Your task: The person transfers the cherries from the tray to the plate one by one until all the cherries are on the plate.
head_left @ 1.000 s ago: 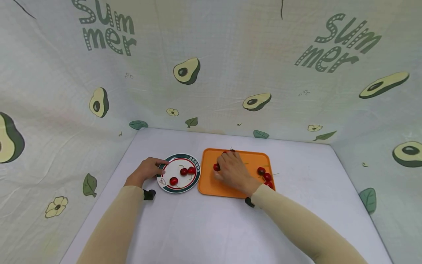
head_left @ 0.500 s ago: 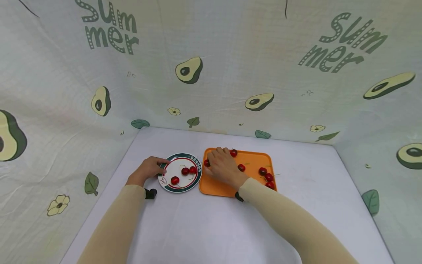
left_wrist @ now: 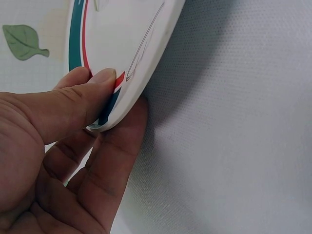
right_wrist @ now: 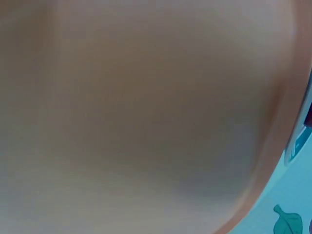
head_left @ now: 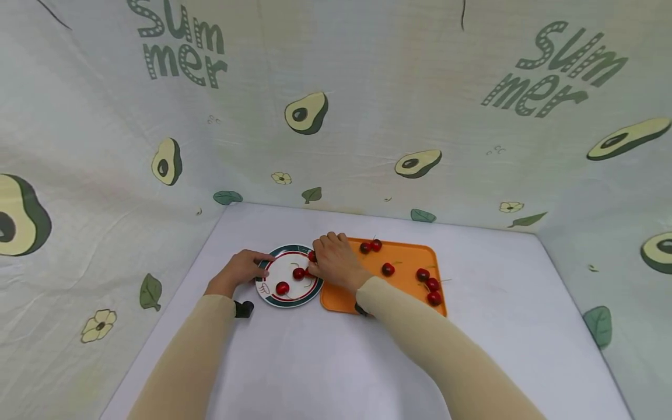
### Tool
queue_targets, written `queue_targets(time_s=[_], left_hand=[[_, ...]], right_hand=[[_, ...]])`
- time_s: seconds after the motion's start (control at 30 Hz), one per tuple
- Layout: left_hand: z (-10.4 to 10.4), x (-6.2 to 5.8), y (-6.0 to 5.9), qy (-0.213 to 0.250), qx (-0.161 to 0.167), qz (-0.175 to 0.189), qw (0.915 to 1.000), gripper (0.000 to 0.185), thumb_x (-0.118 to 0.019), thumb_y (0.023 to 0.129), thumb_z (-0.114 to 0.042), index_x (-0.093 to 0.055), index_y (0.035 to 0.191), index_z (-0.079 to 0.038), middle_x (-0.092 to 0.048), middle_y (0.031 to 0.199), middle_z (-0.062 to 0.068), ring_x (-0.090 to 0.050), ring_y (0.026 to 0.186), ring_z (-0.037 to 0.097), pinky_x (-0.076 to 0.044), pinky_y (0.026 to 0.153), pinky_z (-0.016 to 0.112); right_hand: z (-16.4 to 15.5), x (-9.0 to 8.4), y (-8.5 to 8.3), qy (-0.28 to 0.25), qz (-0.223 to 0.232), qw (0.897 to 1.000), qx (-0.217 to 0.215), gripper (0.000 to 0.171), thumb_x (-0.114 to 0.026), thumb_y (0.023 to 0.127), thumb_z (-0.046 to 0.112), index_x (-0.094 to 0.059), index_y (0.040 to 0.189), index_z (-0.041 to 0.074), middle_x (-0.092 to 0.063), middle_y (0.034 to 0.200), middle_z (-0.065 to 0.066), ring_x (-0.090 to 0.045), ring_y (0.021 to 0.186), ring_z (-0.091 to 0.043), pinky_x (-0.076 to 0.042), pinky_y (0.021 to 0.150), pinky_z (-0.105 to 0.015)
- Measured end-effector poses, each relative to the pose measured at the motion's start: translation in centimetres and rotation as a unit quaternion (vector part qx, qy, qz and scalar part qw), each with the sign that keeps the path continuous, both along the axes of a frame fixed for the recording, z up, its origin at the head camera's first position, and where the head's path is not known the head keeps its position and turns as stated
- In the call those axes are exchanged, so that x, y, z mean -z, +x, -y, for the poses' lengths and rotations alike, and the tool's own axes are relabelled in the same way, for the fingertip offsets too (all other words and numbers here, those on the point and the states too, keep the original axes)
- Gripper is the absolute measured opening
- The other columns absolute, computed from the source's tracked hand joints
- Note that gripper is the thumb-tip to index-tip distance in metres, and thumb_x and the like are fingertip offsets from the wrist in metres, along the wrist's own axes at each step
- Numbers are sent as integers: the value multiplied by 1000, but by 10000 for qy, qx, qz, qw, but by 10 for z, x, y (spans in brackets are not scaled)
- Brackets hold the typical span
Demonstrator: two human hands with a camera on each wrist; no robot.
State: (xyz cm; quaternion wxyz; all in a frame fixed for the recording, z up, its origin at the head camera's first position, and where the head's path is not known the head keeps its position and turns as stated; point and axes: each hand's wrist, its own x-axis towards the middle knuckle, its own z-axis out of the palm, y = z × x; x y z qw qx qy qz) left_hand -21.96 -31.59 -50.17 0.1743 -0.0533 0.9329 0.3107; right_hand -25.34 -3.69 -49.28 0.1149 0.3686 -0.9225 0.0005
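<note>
Left fingers [left_wrist: 109, 161] pinch the plate [head_left: 275, 271] at its rim, thumb on top — worth holding steady. Right hand [head_left: 336, 259] looks curled on one cherry [head_left: 312, 256] over the plate's right side — best lowered gently, clear of the other cherries [head_left: 282, 288].

The patterned cloth [head_left: 378, 70] reads "summer" twice, in green lettering [head_left: 184, 49].

1. Plate [head_left: 279, 269], left of centre: smooth, glossy, hard; ceramic or plastic, impossible to tell.
2. Tray [head_left: 404, 294], right of centre: smooth orange plastic by its look, faintly satiny.
3. Cherries [head_left: 388, 269] at mid-frame: smooth, shiny skins.
4. Counter [head_left: 315, 356], lower half: matt, cloth-like, finely grained.
5. Backdrop [head_left: 362, 64], upper half: matt, wrinkled, printed cloth.
6. Sleeves [head_left: 430, 347], lower edge: matt fabric.
</note>
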Motion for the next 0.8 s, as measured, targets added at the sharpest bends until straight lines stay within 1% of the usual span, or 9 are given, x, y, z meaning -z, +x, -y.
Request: queue_targets(time_s=[0.2,0.33,0.47,0.63,0.8], left_hand=[[-3,-1,0,5,17,45,10000,46,-78,96,-17,-70,141,-18,-64,136,21,-59,105,30,-51,88,38],[-4,-4,2,19,44,26,10000,46,-78,96,-17,-69,141,-17,-63,135,22,-59,104,31,-51,86,38],[-5,-6,3,2,40,-8,10000,46,-77,97,-17,-69,142,-17,-63,135,22,-58,104,30,-50,86,38],[-6,-7,3,-31,-17,-1,10000,45,-77,97,-17,-69,141,-17,-62,137,22,-56,109,31,-51,92,42],[-4,-7,3,-68,-76,61,9999,46,-77,97,-17,-69,142,-17,-62,138,22,-55,111,33,-52,93,43]], right_hand=[[7,7,-5,67,70,9999,96,35,-57,103,47,-60,104,12,-53,91,1,-47,93,-20,-38,88,-37],[11,9,-7,117,137,9998,128,36,-56,104,47,-61,107,12,-55,93,0,-48,95,-21,-38,88,-37],[16,10,-7,184,211,9995,159,37,-53,105,48,-61,108,12,-56,94,0,-48,96,-22,-38,88,-37],[19,9,-6,201,209,9995,151,40,-52,106,51,-63,111,12,-58,97,0,-49,98,-22,-38,88,-37],[20,11,-5,191,155,9996,98,46,-50,107,54,-65,117,12,-61,104,-2,-52,103,-23,-40,93,-39]])
